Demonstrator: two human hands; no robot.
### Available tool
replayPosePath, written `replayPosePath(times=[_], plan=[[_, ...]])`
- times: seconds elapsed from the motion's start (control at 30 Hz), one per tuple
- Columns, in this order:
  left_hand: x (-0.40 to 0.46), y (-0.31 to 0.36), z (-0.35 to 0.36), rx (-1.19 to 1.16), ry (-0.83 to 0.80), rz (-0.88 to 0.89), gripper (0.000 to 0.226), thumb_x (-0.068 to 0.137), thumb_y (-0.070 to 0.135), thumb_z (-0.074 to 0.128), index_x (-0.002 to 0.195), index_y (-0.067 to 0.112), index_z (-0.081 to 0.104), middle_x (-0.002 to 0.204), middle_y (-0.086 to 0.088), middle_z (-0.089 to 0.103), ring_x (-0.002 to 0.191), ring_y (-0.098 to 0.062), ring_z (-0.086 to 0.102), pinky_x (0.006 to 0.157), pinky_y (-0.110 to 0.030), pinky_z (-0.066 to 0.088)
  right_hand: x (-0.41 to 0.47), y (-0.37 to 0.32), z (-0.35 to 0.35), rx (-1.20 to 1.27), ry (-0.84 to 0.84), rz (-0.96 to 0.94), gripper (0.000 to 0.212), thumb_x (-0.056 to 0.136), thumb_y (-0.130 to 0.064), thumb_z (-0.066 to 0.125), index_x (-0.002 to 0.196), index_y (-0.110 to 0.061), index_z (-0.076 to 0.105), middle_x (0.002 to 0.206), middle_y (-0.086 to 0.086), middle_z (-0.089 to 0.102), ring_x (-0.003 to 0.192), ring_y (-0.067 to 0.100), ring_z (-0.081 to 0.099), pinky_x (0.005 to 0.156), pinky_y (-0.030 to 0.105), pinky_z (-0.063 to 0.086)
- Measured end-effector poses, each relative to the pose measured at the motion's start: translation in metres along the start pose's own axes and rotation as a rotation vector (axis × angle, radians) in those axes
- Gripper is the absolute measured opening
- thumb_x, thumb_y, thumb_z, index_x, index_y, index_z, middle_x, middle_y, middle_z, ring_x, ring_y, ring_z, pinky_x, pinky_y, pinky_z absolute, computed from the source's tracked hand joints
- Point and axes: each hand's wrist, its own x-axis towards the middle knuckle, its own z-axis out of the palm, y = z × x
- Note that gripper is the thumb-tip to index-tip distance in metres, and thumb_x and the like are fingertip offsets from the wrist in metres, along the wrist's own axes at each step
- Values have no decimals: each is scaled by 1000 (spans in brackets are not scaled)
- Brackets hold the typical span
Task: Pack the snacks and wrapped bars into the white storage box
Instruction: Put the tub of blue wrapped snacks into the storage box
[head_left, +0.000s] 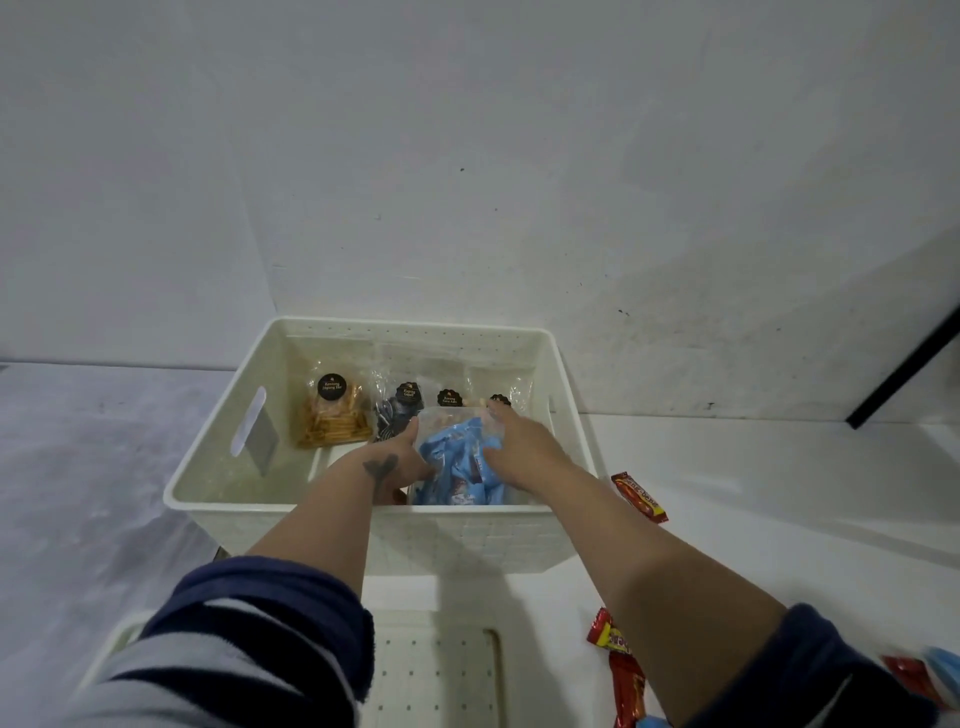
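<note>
**Holding the blue-wrapped bars inside the storage box**

Reaching over the near rim, both hands are inside the white storage box (249, 395), which stands on a white surface (779, 499) against a pale wall.

1. Left hand (402, 457): placed against the left edge of a clear bag of blue-wrapped bars (457, 467), thumb raised along the bag's side. The fingers are partly hidden behind the bag, so the grip appears closed on it but cannot be confirmed in full.
2. Right hand (519, 441): laid on the right and top of the same bag, fingers curled onto the plastic.
3. Bag position: near-right part of the box interior, close to the front wall.

Contents along the far wall of the box, left to right:
- a clear pouch of golden stick snacks (332, 421) with a round black label;
- a pouch of dark snacks (397, 418), just beside it;
- two further pouches, of which mainly the black labels (447, 397) show.

Outside the box, on the surface to the right:
- one red wrapped bar (639, 496) near the box's right corner;
- more red wrapped bars (621, 670) close to the right forearm.

A white perforated lid (436, 670) lies in front of the box.
</note>
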Motion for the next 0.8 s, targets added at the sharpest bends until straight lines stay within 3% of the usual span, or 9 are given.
replayPosePath(times=[0.03, 0.1, 0.17, 0.23, 0.47, 0.63, 0.8], plan=[[-1, 1, 1, -2, 4, -4, 95, 88, 15, 63, 150, 39, -4, 157, -10, 24, 141, -33, 29, 112, -48, 34, -2, -1, -6, -98, 126, -85, 63, 92, -14, 50, 147, -34, 26, 148, 2, 42, 124, 24, 49, 98, 35, 45], [-2, 2, 4, 8, 13, -8, 93, 91, 13, 60, 150, 36, -8, 158, -11, 21, 142, -34, 28, 111, -43, 34, -7, 1, -20, -353, 298, -208, 53, 96, -20, 46, 146, -29, 31, 154, 5, 31, 142, 25, 28, 115, 41, 27], [-4, 5, 6, 43, 33, -4, 94, 92, 14, 59, 150, 34, -12, 159, -12, 19, 142, -35, 27, 111, -43, 35, -7, 10, -26, -567, 298, -210, 55, 98, -27, 42, 149, -26, 22, 160, 9, 11, 149, 25, 4, 120, 45, 6], [-5, 9, 8, 86, 47, -9, 94, 93, 15, 58, 150, 30, -14, 158, -14, 20, 140, -36, 29, 108, -43, 37, -7, 21, -28, -627, 232, -129, 57, 100, -37, 35, 152, -24, 13, 161, 11, -1, 149, 26, -8, 119, 48, 0], [-1, 22, 16, 204, 53, -38, 91, 95, 12, 51, 147, 33, -20, 159, -17, 13, 139, -38, 29, 110, -48, 38, -9, 21, -28, -612, 198, -110, 68, 98, -47, 35, 153, -21, 3, 160, 15, -7, 149, 28, -11, 122, 46, 2], [-7, 34, 41, 192, 82, 64, 80, 94, 11, 53, 152, 23, -1, 155, -14, 25, 137, -34, 34, 105, -36, 38, -11, 20, -30, -585, 184, -117, 68, 98, -47, 36, 153, -22, 5, 161, 14, -6, 148, 29, -11, 122, 46, 2], [-21, 52, 55, 176, 167, 86, 70, 95, 10, 51, 152, 20, 12, 156, -14, 21, 141, -35, 28, 114, -46, 31, -20, 13, -50, -360, 116, -167, 62, 99, -38, 41, 153, -24, 13, 161, 10, 2, 149, 29, 0, 121, 44, 13]])
